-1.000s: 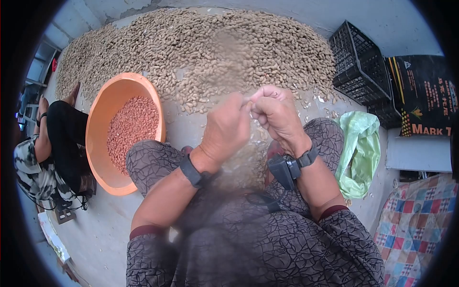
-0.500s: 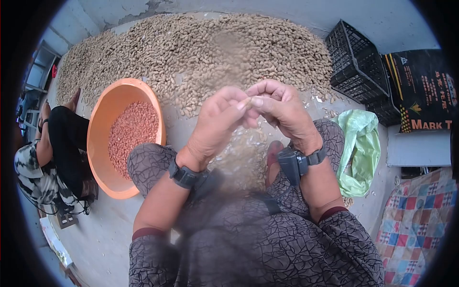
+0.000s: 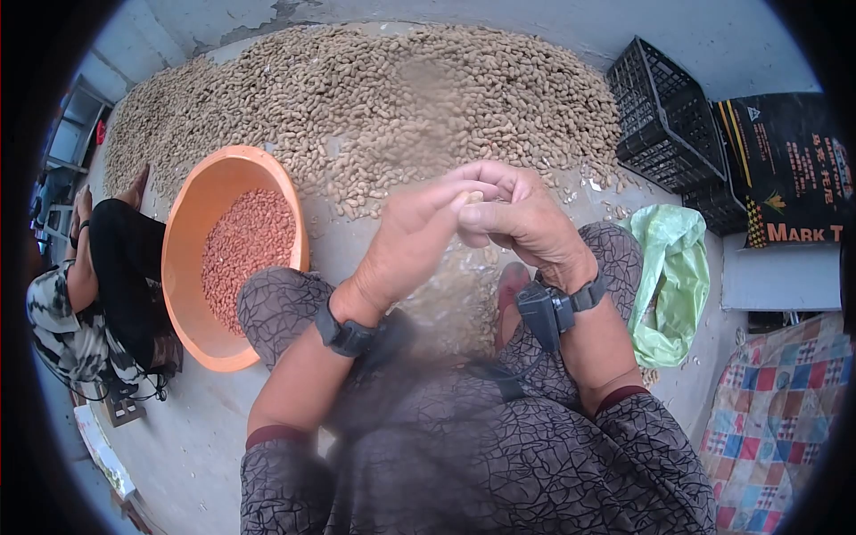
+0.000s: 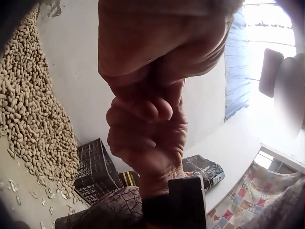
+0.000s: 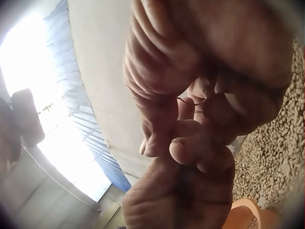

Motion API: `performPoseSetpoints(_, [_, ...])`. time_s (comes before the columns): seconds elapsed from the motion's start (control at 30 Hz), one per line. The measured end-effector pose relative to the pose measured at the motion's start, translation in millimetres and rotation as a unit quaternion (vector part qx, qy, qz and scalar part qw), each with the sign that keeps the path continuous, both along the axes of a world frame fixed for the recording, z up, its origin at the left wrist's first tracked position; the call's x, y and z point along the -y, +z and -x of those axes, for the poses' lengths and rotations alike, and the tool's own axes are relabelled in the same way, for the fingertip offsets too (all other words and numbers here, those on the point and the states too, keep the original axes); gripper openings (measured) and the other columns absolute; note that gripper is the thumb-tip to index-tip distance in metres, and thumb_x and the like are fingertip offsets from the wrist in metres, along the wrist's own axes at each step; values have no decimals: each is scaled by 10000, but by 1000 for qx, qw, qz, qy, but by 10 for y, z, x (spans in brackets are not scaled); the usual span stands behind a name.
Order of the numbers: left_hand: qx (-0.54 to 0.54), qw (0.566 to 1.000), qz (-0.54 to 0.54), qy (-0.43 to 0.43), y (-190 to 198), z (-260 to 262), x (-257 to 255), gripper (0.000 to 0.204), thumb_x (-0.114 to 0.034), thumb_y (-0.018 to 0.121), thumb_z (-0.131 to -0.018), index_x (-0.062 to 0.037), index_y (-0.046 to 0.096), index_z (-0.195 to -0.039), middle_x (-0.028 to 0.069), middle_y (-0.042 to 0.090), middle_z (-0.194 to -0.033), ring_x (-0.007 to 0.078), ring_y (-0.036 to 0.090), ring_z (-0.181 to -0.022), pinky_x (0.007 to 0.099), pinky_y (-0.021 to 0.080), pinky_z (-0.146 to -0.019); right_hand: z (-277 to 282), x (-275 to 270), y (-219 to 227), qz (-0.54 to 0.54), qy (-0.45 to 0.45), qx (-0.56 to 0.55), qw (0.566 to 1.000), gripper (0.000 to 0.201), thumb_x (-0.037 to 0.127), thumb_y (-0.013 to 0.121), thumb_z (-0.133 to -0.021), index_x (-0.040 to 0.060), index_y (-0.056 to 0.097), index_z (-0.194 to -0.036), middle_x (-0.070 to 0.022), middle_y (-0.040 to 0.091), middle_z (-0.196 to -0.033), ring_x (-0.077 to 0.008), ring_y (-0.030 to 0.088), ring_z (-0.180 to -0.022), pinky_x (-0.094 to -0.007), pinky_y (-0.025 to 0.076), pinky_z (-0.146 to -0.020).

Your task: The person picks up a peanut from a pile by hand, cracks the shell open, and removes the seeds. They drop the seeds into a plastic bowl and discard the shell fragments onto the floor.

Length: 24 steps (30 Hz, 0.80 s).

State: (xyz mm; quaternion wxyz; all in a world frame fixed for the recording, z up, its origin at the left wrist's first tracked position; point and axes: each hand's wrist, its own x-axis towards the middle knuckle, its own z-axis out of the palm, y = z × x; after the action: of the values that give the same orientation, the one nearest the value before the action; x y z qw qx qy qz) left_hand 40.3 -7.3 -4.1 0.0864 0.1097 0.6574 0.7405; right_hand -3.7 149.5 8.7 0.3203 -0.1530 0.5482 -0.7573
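Both hands meet in front of the body, over the lap. Between finger and thumb my right hand pinches a small pale peanut, mostly covered by fingertips. My left hand, slightly blurred, has its fingertips and thumb on the same peanut from the other side. The left wrist view shows the left hand with curled fingers against the right one. In the right wrist view the right hand bends its fingers and thumb towards the left fingertips, and the peanut is hidden there.
A wide heap of unshelled peanuts lies along the wall. An orange basin with red kernels stands left of the knee. Black crates, a green plastic bag and a black printed sack are at right. Another person's legs are far left.
The hands were bunched tightly together one second ago, then loosened half a second ago with the thumbs showing. Now the left fingers have straightened somewhat and lie towards the right hand.
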Motion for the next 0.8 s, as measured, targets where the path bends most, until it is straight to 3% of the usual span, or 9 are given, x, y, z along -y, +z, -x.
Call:
performPoseSetpoints(0.07, [-5,1000,18,-4,10,-4,0,295,-98,440,-918,27,558,-1158,59,613,-931,104,584,-819,221,464,-751,16,-6,-73,19,-2,13,1000,284,96,664,-774,-60,559,-988,-82,595,-780,-97,535,-617,-218,433,-539])
performPoseSetpoints(0.27, [-52,996,-71,-29,4,-74,-24,318,-35,499,-857,35,535,-1165,55,605,-964,93,591,-819,222,489,-711,27,4,-161,51,-20,22,998,205,101,647,-786,-56,578,-898,-88,592,-724,-96,522,-548,-213,413,-485])
performPoseSetpoints(0.37, [-42,998,-39,13,35,-75,-52,291,-47,516,-854,35,563,-1129,54,620,-913,87,600,-776,218,489,-670,-20,36,-146,44,-53,23,997,175,95,645,-783,-57,581,-842,-96,591,-699,-102,523,-517,-211,408,-461])
performPoseSetpoints(0.43, [-83,995,50,6,30,-55,-11,283,-100,502,-889,13,579,-1137,56,627,-827,106,604,-727,238,483,-667,-49,60,-97,35,-62,32,997,164,87,645,-781,-59,581,-818,-101,591,-687,-106,524,-504,-211,407,-450])
performPoseSetpoints(0.57, [-67,995,55,55,57,-70,-80,265,-111,503,-894,5,598,-1113,49,627,-769,105,602,-689,237,482,-634,-63,79,-74,42,-100,16,994,141,60,641,-777,-63,573,-781,-113,587,-662,-115,528,-491,-224,410,-427])
performPoseSetpoints(0.73, [-7,999,-8,46,26,-31,-65,291,-130,490,-913,26,569,-1146,82,632,-852,136,606,-718,253,484,-674,21,88,-160,46,-110,18,993,151,60,638,-782,-70,564,-795,-122,582,-668,-117,526,-491,-227,407,-418])
performPoseSetpoints(0.77, [-8,999,-8,45,17,-10,-59,291,-130,490,-913,26,569,-1146,82,632,-852,136,606,-718,253,484,-674,55,77,-189,84,-84,29,992,158,61,640,-782,-71,560,-814,-121,579,-670,-113,524,-491,-221,405,-422])
performPoseSetpoints(0.8, [12,996,-79,40,8,11,-54,282,-116,486,-905,41,572,-1123,81,633,-846,124,611,-716,241,491,-676,80,65,-203,121,-59,40,990,166,61,641,-783,-73,557,-833,-120,577,-672,-109,521,-492,-215,402,-426])
